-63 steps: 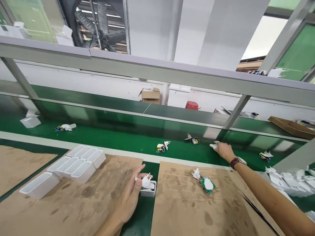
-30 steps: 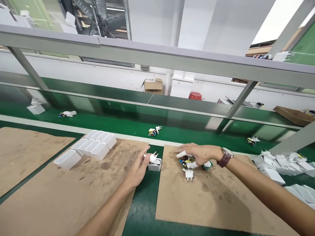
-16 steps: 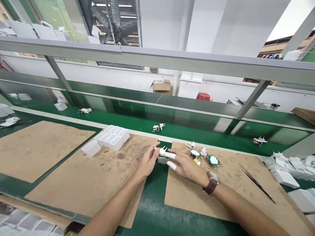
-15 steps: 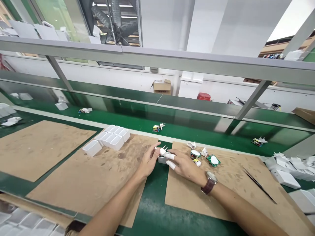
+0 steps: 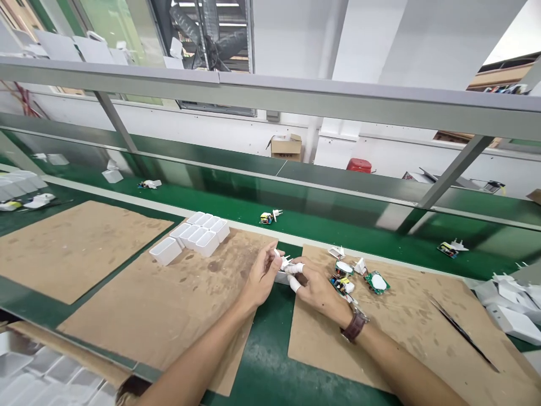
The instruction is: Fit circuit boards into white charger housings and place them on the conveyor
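Between my two hands is a white adapter housing [image 5: 282, 277] with a two-pin plug piece [image 5: 285, 262] at its top. My left hand [image 5: 262, 275] closes on its left side, thumb and fingers near the plug piece. My right hand [image 5: 315, 286], with white finger cots on some fingertips and a watch at the wrist, grips the right side. What lies inside the housing is mostly hidden by my fingers. Just right of my right hand are green circuit boards with white round pads, such as the circuit board [image 5: 377, 282], and small white plug parts [image 5: 360, 266].
White open housings [image 5: 198, 232] stand grouped on the left cardboard sheet [image 5: 169, 304]. Tweezers [image 5: 464, 334] lie on the right cardboard [image 5: 401, 332]. Boards with plugs [image 5: 270, 216] rest on the green belt behind. White adapter parts [image 5: 513, 307] are piled at far right, and more housings [image 5: 54, 372] at lower left.
The view has shifted slightly, so the bench appears moved. Both hands stay at the housing; my right fingers have curled in more, and my left hand is turned slightly more upright.
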Demonstrator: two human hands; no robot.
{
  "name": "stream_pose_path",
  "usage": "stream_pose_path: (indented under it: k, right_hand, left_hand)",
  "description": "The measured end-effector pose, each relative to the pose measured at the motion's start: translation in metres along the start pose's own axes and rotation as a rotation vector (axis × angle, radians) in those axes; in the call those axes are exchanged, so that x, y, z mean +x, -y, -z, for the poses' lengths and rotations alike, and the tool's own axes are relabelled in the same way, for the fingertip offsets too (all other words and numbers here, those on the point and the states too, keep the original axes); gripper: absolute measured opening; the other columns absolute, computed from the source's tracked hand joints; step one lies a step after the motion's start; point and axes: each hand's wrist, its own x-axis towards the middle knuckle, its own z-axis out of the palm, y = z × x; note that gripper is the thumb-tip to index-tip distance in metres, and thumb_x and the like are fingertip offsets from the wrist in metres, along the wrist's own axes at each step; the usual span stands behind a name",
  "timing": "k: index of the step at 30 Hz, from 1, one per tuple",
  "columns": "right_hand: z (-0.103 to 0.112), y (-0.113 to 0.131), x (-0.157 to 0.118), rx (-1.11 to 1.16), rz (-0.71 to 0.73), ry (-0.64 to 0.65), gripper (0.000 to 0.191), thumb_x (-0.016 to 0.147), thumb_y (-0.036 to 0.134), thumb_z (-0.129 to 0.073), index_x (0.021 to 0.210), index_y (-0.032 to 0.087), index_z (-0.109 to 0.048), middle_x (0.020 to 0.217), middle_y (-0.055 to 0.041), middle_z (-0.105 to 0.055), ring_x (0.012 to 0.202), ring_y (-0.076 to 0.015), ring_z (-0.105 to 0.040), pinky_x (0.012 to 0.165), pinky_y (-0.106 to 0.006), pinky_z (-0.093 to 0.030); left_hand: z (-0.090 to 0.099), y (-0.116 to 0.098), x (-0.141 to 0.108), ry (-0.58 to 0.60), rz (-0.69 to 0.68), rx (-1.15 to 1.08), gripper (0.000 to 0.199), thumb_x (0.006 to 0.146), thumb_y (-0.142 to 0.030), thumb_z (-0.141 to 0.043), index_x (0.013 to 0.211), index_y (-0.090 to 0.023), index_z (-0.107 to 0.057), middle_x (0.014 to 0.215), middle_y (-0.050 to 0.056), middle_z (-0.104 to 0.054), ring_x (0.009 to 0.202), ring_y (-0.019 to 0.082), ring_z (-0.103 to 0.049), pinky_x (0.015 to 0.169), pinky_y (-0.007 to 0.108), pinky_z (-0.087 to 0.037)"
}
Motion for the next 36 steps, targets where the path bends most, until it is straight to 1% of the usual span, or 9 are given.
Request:
stream_pose_path:
  k: [4,5,9,14,19,22,26,31,36]
  right_hand:
    - [-0.004,0.002,0.004,0.53,-0.268,-0.126,0.028,0.082,0.041,-0.081,0.101,0.023,-0.072,0.098,-0.0051,-0.074,0.091,-0.0246,-0.07,0.089,-0.043,-0.058]
    - [-0.004,0.004,0.004,0.613,-0.302,-0.119,0.031,0.083,0.043,-0.081,0.104,0.022,-0.072,0.099,-0.0054,-0.074,0.09,-0.0241,-0.07,0.087,-0.043,-0.058]
    - [-0.007,0.017,0.001,0.912,-0.397,-0.009,0.036,0.076,0.038,-0.09,0.103,0.02,-0.075,0.105,-0.0064,-0.076,0.099,-0.0245,-0.07,0.092,-0.04,-0.057]
    - [-0.012,0.023,-0.003,0.947,-0.444,0.056,0.035,0.074,0.032,-0.091,0.104,0.021,-0.076,0.1,-0.0052,-0.077,0.104,-0.0258,-0.07,0.097,-0.042,-0.055]
    - [-0.015,0.019,-0.006,1.012,-0.462,0.008,0.044,0.074,0.032,-0.089,0.114,0.025,-0.074,0.092,-0.0006,-0.075,0.089,-0.0211,-0.069,0.093,-0.037,-0.056]
    - [-0.017,0.018,-0.008,1.049,-0.478,-0.038,0.049,0.071,0.029,-0.089,0.117,0.026,-0.074,0.083,0.0026,-0.073,0.075,-0.0168,-0.065,0.087,-0.033,-0.055]
    - [-0.018,0.018,-0.009,1.055,-0.485,-0.063,0.051,0.07,0.027,-0.089,0.118,0.027,-0.073,0.081,0.0049,-0.071,0.069,-0.0141,-0.061,0.082,-0.029,-0.054]
    - [-0.019,0.018,-0.009,1.015,-0.482,-0.057,0.05,0.071,0.029,-0.087,0.119,0.026,-0.073,0.085,0.0031,-0.073,0.075,-0.0166,-0.063,0.083,-0.031,-0.053]
    - [-0.021,0.018,-0.009,0.983,-0.496,-0.059,0.047,0.072,0.031,-0.087,0.116,0.023,-0.073,0.096,-0.001,-0.076,0.088,-0.0196,-0.068,0.086,-0.032,-0.054]
  left_hand:
    - [-0.002,0.001,-0.004,0.046,-0.16,0.151,0.092,0.071,-0.049,-0.091,0.146,-0.02,-0.047,0.143,0.018,-0.058,0.133,0.035,-0.058,0.112,0.051,-0.047]
    - [-0.003,0.0,-0.006,0.055,-0.197,0.215,0.089,0.069,-0.043,-0.093,0.143,-0.021,-0.049,0.144,0.017,-0.058,0.135,0.035,-0.056,0.113,0.052,-0.046]
    - [-0.005,-0.008,-0.008,0.015,-0.332,0.367,0.051,0.086,-0.033,-0.076,0.132,-0.023,-0.058,0.133,0.014,-0.065,0.127,0.032,-0.061,0.109,0.051,-0.05]
    - [-0.006,-0.01,-0.009,0.009,-0.507,0.508,0.059,0.09,-0.026,-0.069,0.147,-0.022,-0.053,0.128,0.014,-0.07,0.12,0.032,-0.062,0.103,0.051,-0.052]
    - [-0.008,-0.009,-0.013,0.047,-0.494,0.506,0.09,0.094,-0.033,-0.07,0.167,-0.023,-0.019,0.133,0.014,-0.071,0.124,0.03,-0.059,0.103,0.046,-0.053]
    - [-0.007,-0.011,-0.014,0.068,-0.476,0.496,0.097,0.095,-0.035,-0.071,0.169,-0.024,-0.009,0.138,0.013,-0.069,0.128,0.029,-0.057,0.106,0.045,-0.051]
    - [-0.007,-0.013,-0.013,0.092,-0.48,0.471,0.094,0.097,-0.033,-0.069,0.168,-0.027,-0.009,0.142,0.012,-0.068,0.13,0.028,-0.055,0.105,0.044,-0.051]
    - [-0.007,-0.009,-0.011,0.1,-0.481,0.473,0.092,0.096,-0.034,-0.07,0.168,-0.023,-0.013,0.143,0.015,-0.066,0.129,0.03,-0.055,0.105,0.046,-0.052]
    - [-0.008,-0.01,-0.014,0.142,-0.482,0.465,0.116,0.083,-0.04,-0.086,0.168,-0.028,-0.008,0.146,0.015,-0.062,0.133,0.031,-0.052,0.107,0.049,-0.052]
